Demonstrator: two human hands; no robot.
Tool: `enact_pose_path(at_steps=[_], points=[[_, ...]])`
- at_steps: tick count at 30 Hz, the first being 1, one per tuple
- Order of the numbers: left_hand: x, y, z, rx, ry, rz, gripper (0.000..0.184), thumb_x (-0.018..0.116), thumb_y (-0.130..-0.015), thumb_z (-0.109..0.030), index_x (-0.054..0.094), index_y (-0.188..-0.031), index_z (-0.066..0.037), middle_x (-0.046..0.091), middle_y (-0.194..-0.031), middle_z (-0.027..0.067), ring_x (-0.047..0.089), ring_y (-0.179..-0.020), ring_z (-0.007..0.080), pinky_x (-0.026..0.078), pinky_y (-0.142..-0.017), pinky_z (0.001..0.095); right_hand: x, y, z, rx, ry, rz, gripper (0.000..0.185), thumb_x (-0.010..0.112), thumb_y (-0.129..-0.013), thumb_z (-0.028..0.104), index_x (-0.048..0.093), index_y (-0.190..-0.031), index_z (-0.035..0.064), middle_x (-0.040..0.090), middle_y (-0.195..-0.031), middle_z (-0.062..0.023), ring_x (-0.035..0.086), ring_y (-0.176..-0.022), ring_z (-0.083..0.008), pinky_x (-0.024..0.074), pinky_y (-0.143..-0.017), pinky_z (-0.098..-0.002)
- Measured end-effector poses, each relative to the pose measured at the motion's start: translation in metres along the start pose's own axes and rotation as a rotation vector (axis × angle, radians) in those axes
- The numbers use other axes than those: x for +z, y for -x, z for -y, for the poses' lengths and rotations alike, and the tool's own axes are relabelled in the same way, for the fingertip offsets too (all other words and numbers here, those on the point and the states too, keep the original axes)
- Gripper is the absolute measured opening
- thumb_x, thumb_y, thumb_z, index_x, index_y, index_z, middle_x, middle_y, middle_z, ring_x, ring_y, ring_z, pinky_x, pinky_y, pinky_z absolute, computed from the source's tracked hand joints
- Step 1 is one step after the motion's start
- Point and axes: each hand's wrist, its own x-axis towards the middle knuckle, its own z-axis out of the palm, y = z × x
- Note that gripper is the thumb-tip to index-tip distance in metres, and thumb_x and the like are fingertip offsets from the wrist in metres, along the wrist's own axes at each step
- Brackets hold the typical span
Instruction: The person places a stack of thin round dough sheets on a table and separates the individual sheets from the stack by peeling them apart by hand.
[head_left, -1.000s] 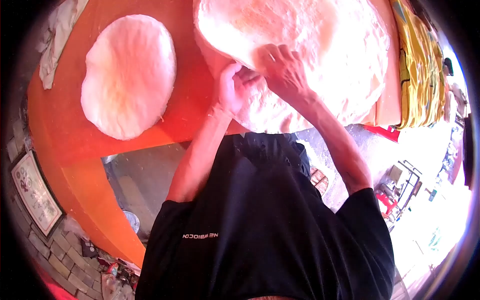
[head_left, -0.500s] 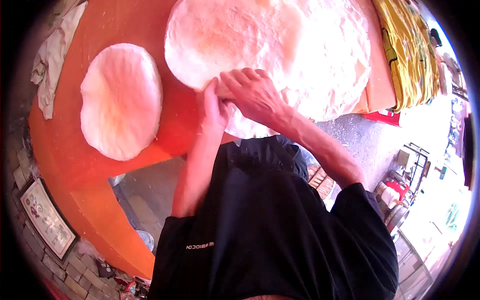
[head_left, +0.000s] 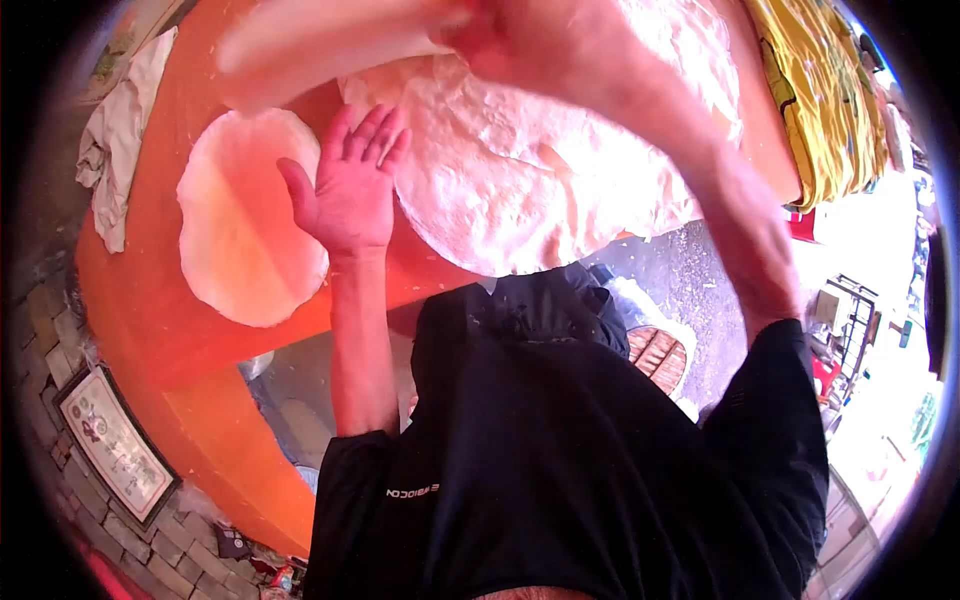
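Observation:
My right hand [head_left: 530, 40], blurred at the top of the view, grips the edge of a flat round dough sheet [head_left: 330, 45]. That sheet is lifted and stretches out to the left, smeared by motion. My left hand [head_left: 350, 200] is palm up with its fingers spread, holding nothing. Left of it, a second round dough sheet [head_left: 250, 220] lies flat on the orange table [head_left: 200, 350]. Below my right hand and forearm is a wide, wrinkled pile of thin dough sheets [head_left: 500, 190], partly hidden by the forearm.
A yellow patterned cloth [head_left: 825, 100] lies at the right of the table, and a pale cloth [head_left: 125, 140] hangs at its left edge. A framed picture [head_left: 115, 445] stands at lower left. A round wicker item [head_left: 660, 355] sits below the table edge.
Both hands were together at the near edge of the top dough sheet. My right hand has lifted that sheet up and leftward off the pile; my left hand has let go and opened.

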Motion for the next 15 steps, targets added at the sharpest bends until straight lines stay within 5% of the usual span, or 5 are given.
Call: enact_pose_path(at_steps=[2,4,9,10,15], points=[[-0.02,-0.001,-0.008,0.039,-0.065,-0.021,0.069,0.045,-0.089,-0.057,0.048,-0.127,0.0,0.044,-0.131,0.0245,0.039,-0.126,0.04,0.031,-0.106,0.0519,0.012,-0.002,-0.037,0.056,-0.136,-0.003,0.009,0.061,-0.08,0.012,0.066,-0.084,0.0052,0.066,-0.081,-0.0058,0.063,-0.078,-0.0198,0.0487,-0.072,-0.0295],[-0.04,-0.003,-0.012,0.09,-0.281,-0.366,0.06,0.046,-0.093,-0.049,0.046,-0.13,-0.002,0.045,-0.133,0.0203,0.041,-0.125,0.0337,0.031,-0.107,0.0484,0.027,0.004,-0.073,0.184,-0.409,-0.019,0.01,0.062,-0.081,0.014,0.066,-0.083,0.0046,0.066,-0.08,-0.0055,0.063,-0.077,-0.0194,0.0488,-0.072,-0.0293],[-0.053,0.025,-0.031,0.144,-0.023,-0.207,0.038,0.054,-0.092,-0.033,0.053,-0.12,-0.007,0.057,-0.11,0.0071,0.052,-0.105,0.0182,0.041,-0.097,0.0368,0.061,0.041,-0.122,0.713,-1.427,-0.071,0.015,0.07,-0.079,0.016,0.067,-0.089,0.0051,0.064,-0.073,-0.0009,0.061,-0.063,-0.014,0.0502,-0.057,-0.0288],[-0.099,0.025,-0.03,0.057,-0.104,0.047,0.036,0.055,-0.092,-0.03,0.054,-0.119,-0.007,0.058,-0.108,0.007,0.053,-0.103,0.0173,0.042,-0.094,0.0348,0.077,0.054,-0.12,0.717,-1.34,0.08,0.029,0.072,-0.08,0.028,0.065,-0.092,0.0021,0.063,-0.075,0.0003,0.06,-0.064,-0.0119,0.0507,-0.059,-0.0269],[-0.081,0.026,0.023,0.032,-0.557,-0.445,0.036,0.06,-0.087,-0.013,0.054,-0.119,0.002,0.057,-0.115,0.0069,0.053,-0.106,0.0171,0.042,-0.092,0.0314,0.149,0.1,-0.157,0.891,-1.099,0.079,0.039,0.073,-0.078,0.03,0.061,-0.096,-0.0027,0.06,-0.074,-0.0035,0.054,-0.056,-0.0099,0.0433,-0.048,-0.0235]])
